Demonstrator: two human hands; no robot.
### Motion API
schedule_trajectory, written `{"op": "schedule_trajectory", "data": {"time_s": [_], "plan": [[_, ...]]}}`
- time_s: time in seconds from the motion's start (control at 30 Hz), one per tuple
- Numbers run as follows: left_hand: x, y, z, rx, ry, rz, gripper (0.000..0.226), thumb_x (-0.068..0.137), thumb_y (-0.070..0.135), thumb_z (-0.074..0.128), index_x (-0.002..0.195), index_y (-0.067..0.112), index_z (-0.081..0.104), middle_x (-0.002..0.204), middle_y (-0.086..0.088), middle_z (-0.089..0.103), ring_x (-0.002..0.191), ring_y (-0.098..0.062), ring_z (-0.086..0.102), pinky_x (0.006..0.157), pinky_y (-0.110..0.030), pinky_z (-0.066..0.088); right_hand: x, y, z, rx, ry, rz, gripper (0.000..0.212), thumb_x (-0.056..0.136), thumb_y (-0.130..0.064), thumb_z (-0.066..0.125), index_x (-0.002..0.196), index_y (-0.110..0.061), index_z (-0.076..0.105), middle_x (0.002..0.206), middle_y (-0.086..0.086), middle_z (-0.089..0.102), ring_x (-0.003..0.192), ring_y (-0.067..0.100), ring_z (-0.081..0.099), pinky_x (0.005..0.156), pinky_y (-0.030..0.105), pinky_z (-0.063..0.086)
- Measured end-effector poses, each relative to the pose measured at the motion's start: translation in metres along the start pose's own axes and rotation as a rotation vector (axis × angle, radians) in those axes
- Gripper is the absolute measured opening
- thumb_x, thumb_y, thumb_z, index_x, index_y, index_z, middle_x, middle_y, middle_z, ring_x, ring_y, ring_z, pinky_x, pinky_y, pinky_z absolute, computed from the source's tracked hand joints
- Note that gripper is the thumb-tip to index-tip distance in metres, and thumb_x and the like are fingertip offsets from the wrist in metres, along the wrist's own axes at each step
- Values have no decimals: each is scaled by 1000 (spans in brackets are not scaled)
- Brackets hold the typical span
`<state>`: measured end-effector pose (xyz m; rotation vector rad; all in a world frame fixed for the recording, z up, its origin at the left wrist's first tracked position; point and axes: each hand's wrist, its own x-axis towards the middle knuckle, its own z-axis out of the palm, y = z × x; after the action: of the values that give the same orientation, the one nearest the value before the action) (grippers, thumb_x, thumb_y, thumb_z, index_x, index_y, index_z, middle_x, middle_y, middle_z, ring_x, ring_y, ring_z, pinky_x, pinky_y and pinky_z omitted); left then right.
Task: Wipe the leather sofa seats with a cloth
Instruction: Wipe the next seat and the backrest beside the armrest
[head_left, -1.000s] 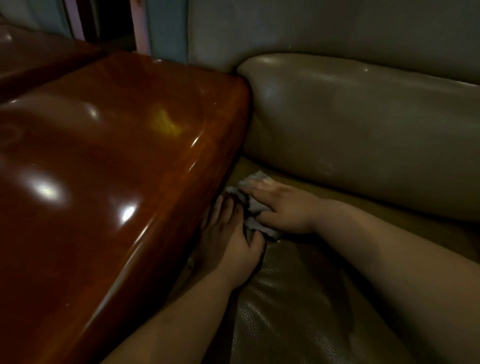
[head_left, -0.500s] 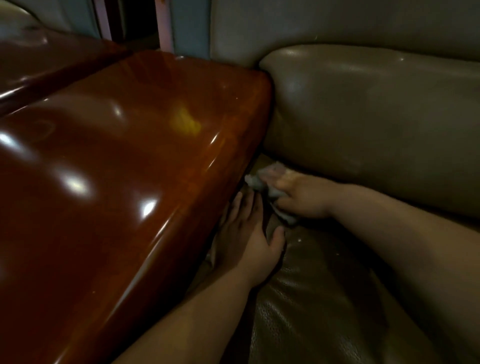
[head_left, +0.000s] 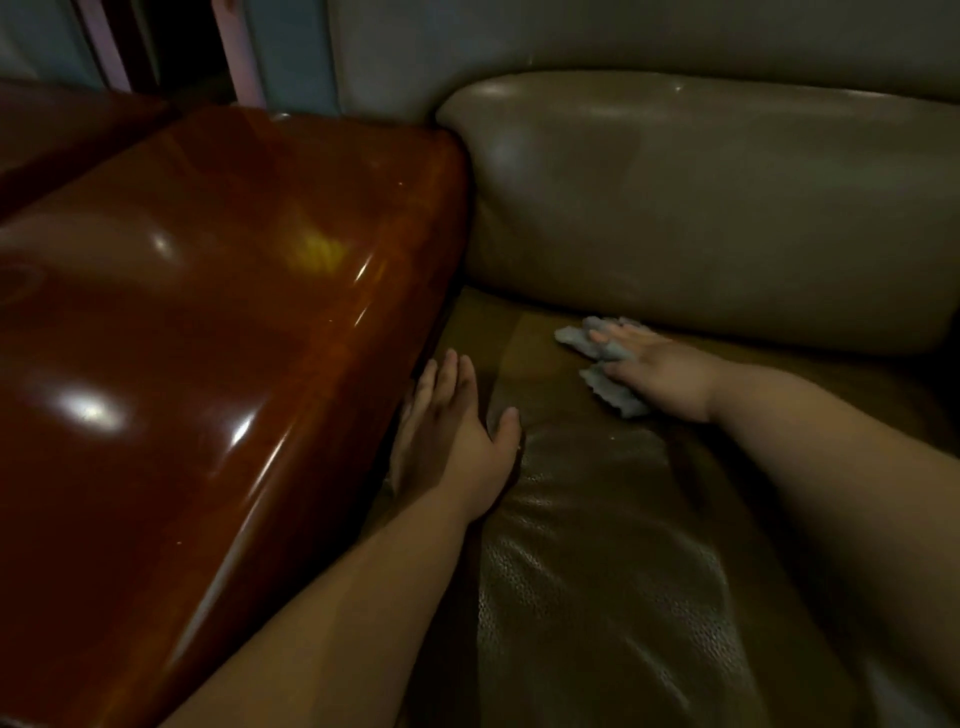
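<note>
Single head-worn wide-angle view, looking forward and steeply down from close above the sofa seat. The glossy wooden armrest fills the left half, the back cushion the upper right; both forearms enter from the lower edge.

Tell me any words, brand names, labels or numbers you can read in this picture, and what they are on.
None: no text can be read anywhere.
The grey cloth under the right hand, the leather seat, the back cushion and the glossy wooden armrest beside the left hand show no print, only glare spots.
</note>
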<state>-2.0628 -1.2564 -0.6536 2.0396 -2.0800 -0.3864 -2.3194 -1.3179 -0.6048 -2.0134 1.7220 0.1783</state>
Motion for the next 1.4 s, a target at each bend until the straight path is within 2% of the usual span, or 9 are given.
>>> {"op": "schedule_trajectory", "data": {"time_s": [0.23, 0.47, 0.57, 0.73, 0.9, 1.0, 1.07, 1.33, 1.4], "plan": [[-1, -4, -6, 23, 2, 56, 74, 106, 55, 29, 169, 19, 12, 177, 2, 6, 162, -15, 1, 131, -40, 7, -52, -86, 51, -93, 137, -207, 61, 111, -41, 34, 166, -25, 16, 173, -4, 6, 159, 13, -1, 125, 25, -8], [-14, 8, -32, 109, -134, 13, 61, 111, 36, 25, 168, 18, 11, 177, -3, 1, 163, -21, 0, 132, -43, 8, -108, -53, 54, -103, 212, 164, 67, 109, -53, 22, 167, -24, 5, 174, -3, -3, 159, 14, -5, 123, 28, -8], [-54, 5, -47, 190, -196, -72, 62, 110, 25, 35, 167, 9, 14, 176, -15, -4, 162, -33, -3, 132, -50, 6, -111, -120, 84, -209, 217, -59, 69, 106, -52, 11, 166, -21, 3, 174, 2, -2, 160, 21, -5, 125, 34, -11], [-141, -26, -56, -28, -141, -1, 59, 113, 19, 32, 167, 7, 13, 176, -8, 4, 163, -21, 4, 111, -1, -10, -86, -109, 68, -154, 112, -87, 67, 109, -49, 23, 166, -23, 1, 173, -3, -7, 159, 16, -9, 124, 29, -12], [-137, -38, -34, -124, 42, -93, 71, 108, 41, 27, 168, 17, -3, 176, 5, -9, 161, -10, -2, 130, -27, 3, -18, -111, 42, -221, 117, 86, 73, 105, -56, 14, 166, -16, 7, 173, 5, -3, 160, 24, -5, 129, 41, -5], [-135, -37, -33, -103, -17, -72, 77, 99, 44, 13, 168, 16, -6, 177, 0, -8, 162, -12, -4, 131, -32, 2, -34, -164, 69, -436, 120, -302, 71, 99, -56, 22, 154, -18, 45, 166, 9, 32, 154, 33, 21, 126, 50, 10], [-133, -38, -29, -96, -8, -55, 82, 93, 46, 9, 169, 15, 0, 177, -4, 1, 162, -16, 3, 132, -37, 9, -57, -181, 84, -402, 45, -406, 75, 95, -55, 18, 158, -20, 39, 168, 9, 28, 155, 31, 19, 126, 49, 13], [-133, -45, -17, -110, 86, -7, 83, 93, 48, 9, 168, 15, 1, 173, 8, -11, 161, -10, -5, 124, -23, -9, 60, -163, 22, -510, 38, -97, 67, 109, -50, 20, 165, -13, 13, 173, 13, 5, 159, 31, 3, 129, 48, -1], [-134, -45, -17, -108, 73, -9, 87, 88, 49, 9, 168, 13, 5, 174, 5, -5, 162, -12, -1, 127, -26, -7, 62, -178, 28, -554, 10, -163, 67, 104, -56, 24, 157, -16, 35, 169, 14, 19, 157, 33, 11, 128, 48, 6]]}}
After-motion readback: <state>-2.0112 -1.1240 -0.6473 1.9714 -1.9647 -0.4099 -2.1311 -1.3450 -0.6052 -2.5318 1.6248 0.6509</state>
